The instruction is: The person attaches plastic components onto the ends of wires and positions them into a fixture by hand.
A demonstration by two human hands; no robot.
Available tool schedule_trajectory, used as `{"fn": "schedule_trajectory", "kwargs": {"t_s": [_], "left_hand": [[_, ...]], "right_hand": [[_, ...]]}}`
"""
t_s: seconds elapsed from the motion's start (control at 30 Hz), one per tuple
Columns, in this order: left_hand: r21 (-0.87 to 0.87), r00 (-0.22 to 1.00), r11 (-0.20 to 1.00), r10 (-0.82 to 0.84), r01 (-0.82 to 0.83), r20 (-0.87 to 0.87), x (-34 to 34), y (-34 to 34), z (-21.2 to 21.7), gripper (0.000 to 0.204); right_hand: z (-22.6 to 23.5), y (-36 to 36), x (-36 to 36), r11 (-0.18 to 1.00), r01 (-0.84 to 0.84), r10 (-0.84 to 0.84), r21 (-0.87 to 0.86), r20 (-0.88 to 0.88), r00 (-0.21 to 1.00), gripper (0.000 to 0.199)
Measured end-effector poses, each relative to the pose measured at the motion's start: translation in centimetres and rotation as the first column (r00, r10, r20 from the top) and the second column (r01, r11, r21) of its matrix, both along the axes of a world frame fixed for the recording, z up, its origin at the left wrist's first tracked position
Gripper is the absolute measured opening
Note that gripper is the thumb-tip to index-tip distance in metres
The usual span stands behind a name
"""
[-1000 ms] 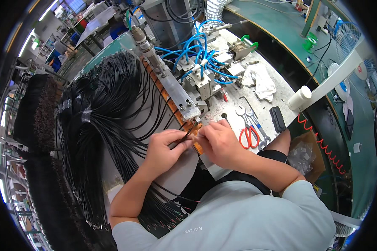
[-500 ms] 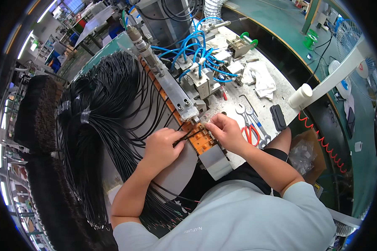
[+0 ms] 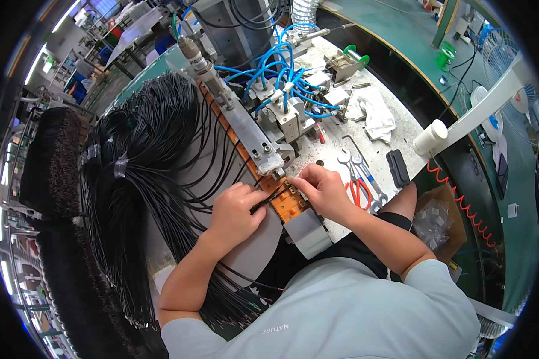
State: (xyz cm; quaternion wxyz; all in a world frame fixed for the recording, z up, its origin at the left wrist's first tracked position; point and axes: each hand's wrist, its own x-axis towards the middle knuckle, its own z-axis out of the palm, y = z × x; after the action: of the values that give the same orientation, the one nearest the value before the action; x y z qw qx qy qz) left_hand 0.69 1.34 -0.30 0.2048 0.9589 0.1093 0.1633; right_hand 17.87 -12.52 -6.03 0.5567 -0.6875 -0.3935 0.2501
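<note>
My left hand is closed on a black cable at the left side of an orange fixture rail. Across the rail, my right hand pinches at the cable's end, where the fingertips hide the exact contact. Just beyond both hands, the metal bar of the machine runs above the rail. More black cables lead from the rail's far part into a large bundle on my left. A grey metal block sits at the rail's near end.
Right of my right hand lie wrenches, red-handled pliers and a black case. Blue air tubes crowd the machine. A white cloth lies farther back. A white post slants across the right.
My left hand has shifted slightly, its fingers a little lower around the cable. My right hand stays almost in place at the rail.
</note>
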Motion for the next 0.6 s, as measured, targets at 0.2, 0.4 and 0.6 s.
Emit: {"fn": "schedule_trajectory", "kwargs": {"t_s": [0.2, 0.4, 0.6], "left_hand": [[-0.002, 1.0, 1.0, 0.01, -0.01, 0.016, 0.0, 0.0, -0.4, 0.022], [0.034, 1.0, 0.999, 0.01, -0.011, 0.021, 0.2, -0.2, -0.3, 0.023], [0.023, 0.999, 1.0, 0.012, -0.013, 0.04, 0.1, -0.4, 0.1, 0.021]], "right_hand": [[0.0, 0.5, 0.5, 0.998, -0.015, 0.011, -0.067, -0.064, 0.998, 0.022], [-1.5, 0.5, 0.8, 0.992, -0.056, 0.029, -0.111, -0.235, 0.972, 0.02], [-0.9, 0.4, 0.9, 0.987, -0.03, 0.002, -0.157, -0.178, 0.984, 0.02]]}}
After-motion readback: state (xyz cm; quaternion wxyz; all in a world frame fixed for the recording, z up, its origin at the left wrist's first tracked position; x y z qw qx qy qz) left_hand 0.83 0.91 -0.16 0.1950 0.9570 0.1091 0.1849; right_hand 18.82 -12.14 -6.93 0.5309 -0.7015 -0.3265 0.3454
